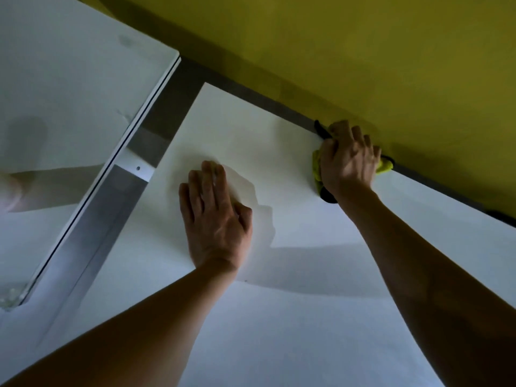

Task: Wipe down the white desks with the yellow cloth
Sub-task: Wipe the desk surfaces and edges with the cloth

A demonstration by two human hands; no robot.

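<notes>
- Right hand (347,157), right of centre in the frame, lies over the yellow cloth (317,170) with fingers curled down onto it, bunching it against the desk; the cloth shows only as a fringe at the hand's left side and past its fingertips.
- Cloth sits at the far edge of the white desk (279,317), hard up against the yellow wall (363,51). Judged reason: working the strip along the back edge, where dust gathers.
- Something black pokes out near the cloth, above and below the hand; what it is cannot be told.
- Left hand (215,216), frame centre, rests flat on the desk, fingers straight and close together, holding nothing. Likely a brace for the long reach to the back.
- A second white desk (69,93) fills the upper left, apart from the first across a grey gap bridged by a metal rail (111,191).
- Most of the near desk surface is well apart from the cloth.
</notes>
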